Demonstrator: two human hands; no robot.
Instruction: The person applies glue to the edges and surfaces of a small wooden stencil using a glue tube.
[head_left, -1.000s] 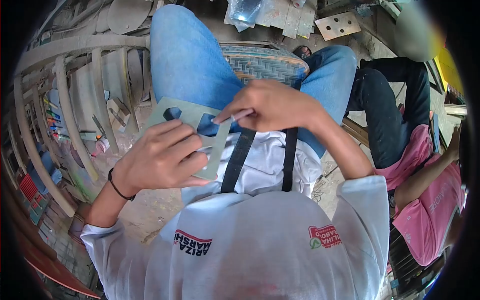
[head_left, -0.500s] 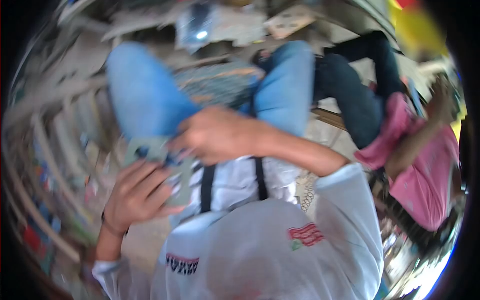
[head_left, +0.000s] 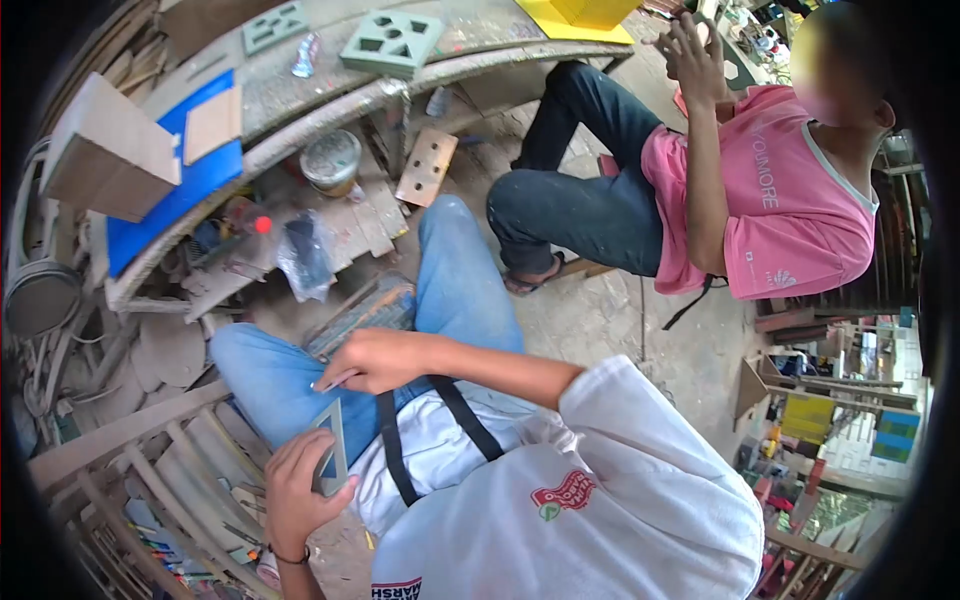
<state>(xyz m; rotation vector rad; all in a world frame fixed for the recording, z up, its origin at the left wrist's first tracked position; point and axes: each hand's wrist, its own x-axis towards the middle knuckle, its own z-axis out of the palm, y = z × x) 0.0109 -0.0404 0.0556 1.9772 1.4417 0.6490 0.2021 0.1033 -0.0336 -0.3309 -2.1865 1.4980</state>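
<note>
My left hand (head_left: pixel 305 480), with a thin dark bracelet at its wrist, grips a small grey-green panel with cut-out openings (head_left: pixel 341 440). The panel is tilted, so I see it at a slant above my lap. My right hand (head_left: pixel 380 360) is closed just beyond the panel's upper edge, apart from it. From its fingertips sticks a small, pale, thin piece (head_left: pixel 336 381), too small to name. Both hands are over my legs in blue jeans (head_left: pixel 465 270).
A workbench (head_left: pixel 330 95) ahead bears grey-green cut-out panels (head_left: pixel 393 43), a cardboard box (head_left: pixel 110 150) and a blue sheet (head_left: pixel 165 215). Beneath are a paint bucket (head_left: pixel 331 160) and a board with holes (head_left: pixel 427 167). A person in a pink shirt (head_left: pixel 760 200) sits close on my right.
My right hand has come off the panel, which has turned from facing me to a slant. The view has swung toward the bench and the other person, and is sharper.
</note>
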